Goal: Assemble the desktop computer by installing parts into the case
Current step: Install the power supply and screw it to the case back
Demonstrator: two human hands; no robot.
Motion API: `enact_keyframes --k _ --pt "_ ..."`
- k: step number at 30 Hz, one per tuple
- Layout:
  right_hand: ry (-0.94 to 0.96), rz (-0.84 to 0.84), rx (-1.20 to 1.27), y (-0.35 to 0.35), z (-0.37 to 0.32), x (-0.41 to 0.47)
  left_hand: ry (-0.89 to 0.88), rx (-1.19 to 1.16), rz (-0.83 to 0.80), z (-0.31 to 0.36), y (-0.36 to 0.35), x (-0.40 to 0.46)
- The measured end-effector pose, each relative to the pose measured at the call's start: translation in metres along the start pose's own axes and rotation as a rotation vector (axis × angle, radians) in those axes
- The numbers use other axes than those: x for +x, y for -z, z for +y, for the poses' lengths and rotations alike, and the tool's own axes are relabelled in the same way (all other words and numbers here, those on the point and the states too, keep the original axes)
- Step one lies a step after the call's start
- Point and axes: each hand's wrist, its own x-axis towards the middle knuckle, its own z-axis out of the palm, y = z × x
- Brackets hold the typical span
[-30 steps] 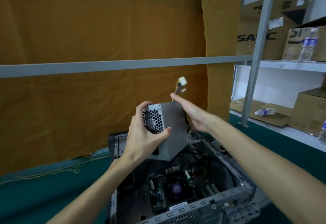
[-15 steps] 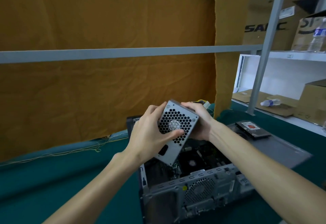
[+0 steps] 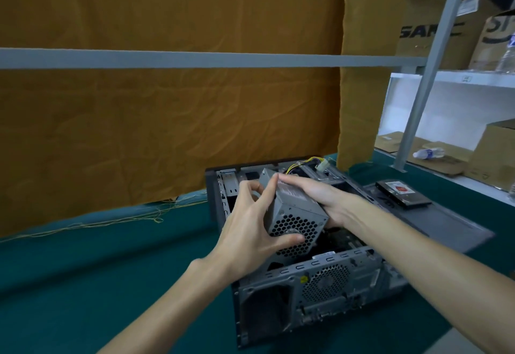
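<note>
Power supply (image 3: 296, 209) tilted above open case (image 3: 312, 284), frame centre; left hand (image 3: 250, 228) and right hand (image 3: 323, 200) both gripping its sides.

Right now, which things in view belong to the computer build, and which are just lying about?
Part of the job:
power supply, held by left hand and right hand
open case
side panel
hard drive on the panel

Just lying about:
cardboard boxes
water bottle
loose threads

"SA…C" part-hidden on cardboard box (image 3: 426, 11), other labels too blurry to read
</note>
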Motion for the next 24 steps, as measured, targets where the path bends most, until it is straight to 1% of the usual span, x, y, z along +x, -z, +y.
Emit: enact_keyframes --k 3,6,13,15,18,19,21,24 --pt "-0.025 0.029 0.001 -0.005 0.009 0.008 0.025 -0.049 -0.033 -0.004 0.003 -0.004" --pt "-0.014 0.033 -0.003 -0.011 0.016 0.018 0.058 -0.099 -0.031 -0.008 0.008 -0.01" --pt "0.028 0.036 -0.137 -0.022 0.02 0.025 0.121 -0.2 0.002 -0.009 0.015 -0.023" --pt "0.041 0.06 -0.168 -0.025 0.018 0.026 0.175 -0.331 0.051 -0.013 0.019 -0.023" --pt "0.035 0.064 -0.174 -0.026 0.015 0.025 0.308 -0.577 0.177 -0.022 0.021 -0.02" --pt "0.034 0.062 -0.17 -0.026 0.015 0.024 0.36 -0.58 0.202 -0.025 0.019 -0.02" --pt "0.038 0.043 -0.163 -0.024 0.015 0.023 0.425 -0.506 0.186 -0.029 0.013 -0.019" --pt "0.031 0.013 -0.162 -0.024 0.017 0.024 0.442 -0.489 0.192 -0.031 0.003 -0.017"
